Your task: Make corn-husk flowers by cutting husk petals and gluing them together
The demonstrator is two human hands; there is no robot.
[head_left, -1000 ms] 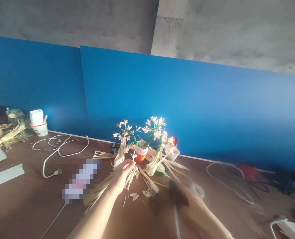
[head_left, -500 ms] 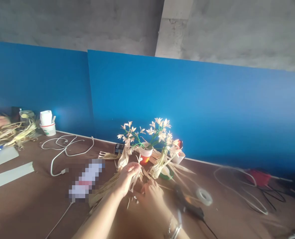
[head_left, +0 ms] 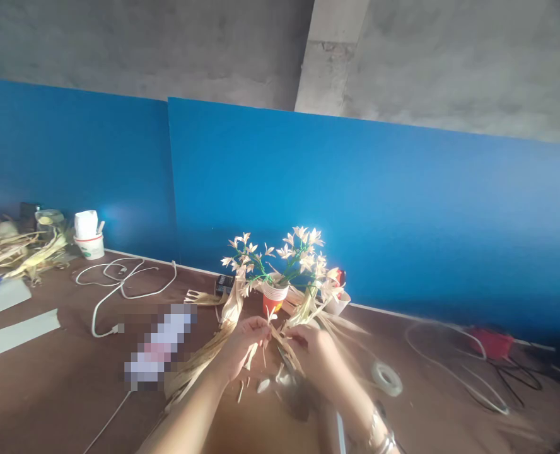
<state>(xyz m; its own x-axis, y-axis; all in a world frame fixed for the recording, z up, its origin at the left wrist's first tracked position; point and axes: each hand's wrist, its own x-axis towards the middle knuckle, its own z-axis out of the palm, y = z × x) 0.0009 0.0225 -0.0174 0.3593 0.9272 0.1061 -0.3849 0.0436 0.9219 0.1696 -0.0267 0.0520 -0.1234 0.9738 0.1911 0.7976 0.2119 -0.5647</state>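
Observation:
My left hand (head_left: 242, 343) is closed in a pinch on a small pale husk flower (head_left: 271, 315) just above the brown table. My right hand (head_left: 314, 347) meets it from the right, fingers pinched on the same husk piece. Both hands hover in front of a red and white paper cup (head_left: 274, 297) holding a bunch of cream husk flowers on green stems (head_left: 280, 255). Loose dried husk strips (head_left: 199, 362) lie under and left of my left wrist. Small cut husk bits (head_left: 263, 384) lie below the hands.
A roll of clear tape (head_left: 386, 378) lies to the right. White cables (head_left: 119, 284) loop at the left, more cables (head_left: 455, 366) at the right. A white cup (head_left: 89, 243) and a husk pile (head_left: 15, 252) sit far left. A blue wall panel (head_left: 355, 202) backs the table.
My right hand rose from the table and joined my left hand at the husk flower. The dark tool it was near a second ago is no longer in view.

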